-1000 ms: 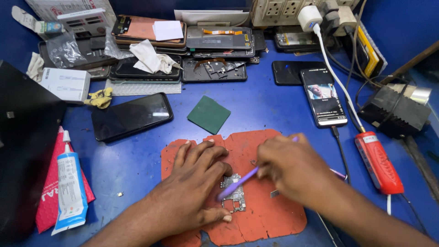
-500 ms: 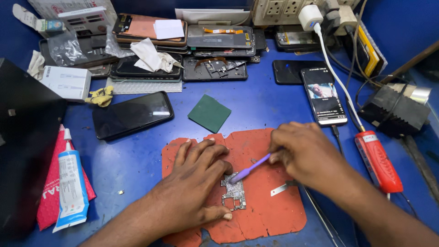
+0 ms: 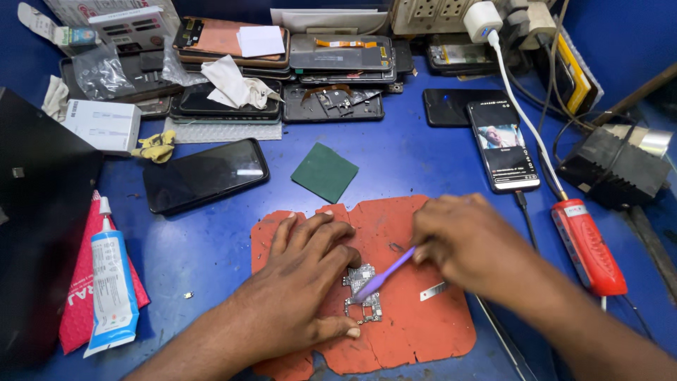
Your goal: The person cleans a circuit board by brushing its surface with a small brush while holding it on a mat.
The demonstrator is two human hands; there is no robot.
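A small phone circuit board (image 3: pixel 363 294) lies on a worn red work mat (image 3: pixel 423 331) on the blue table. My left hand (image 3: pixel 303 282) rests flat on the mat, its thumb and fingers pressing beside the board. My right hand (image 3: pixel 469 247) grips a thin purple brush-like tool (image 3: pixel 384 276) whose tip touches the board. A small metal piece (image 3: pixel 433 291) lies on the mat just right of the board.
A black phone (image 3: pixel 204 175) and a green square pad (image 3: pixel 324 171) lie behind the mat. A lit phone (image 3: pixel 503 144) on a white cable sits at right, next to a red tool (image 3: pixel 589 247). A glue tube (image 3: pixel 109 282) lies left. Stacked phone parts (image 3: pixel 338 53) line the back.
My right hand has shifted right and back while the purple tool's tip stays on the board. The metal piece came into view from under my right hand. The left hand has held still.
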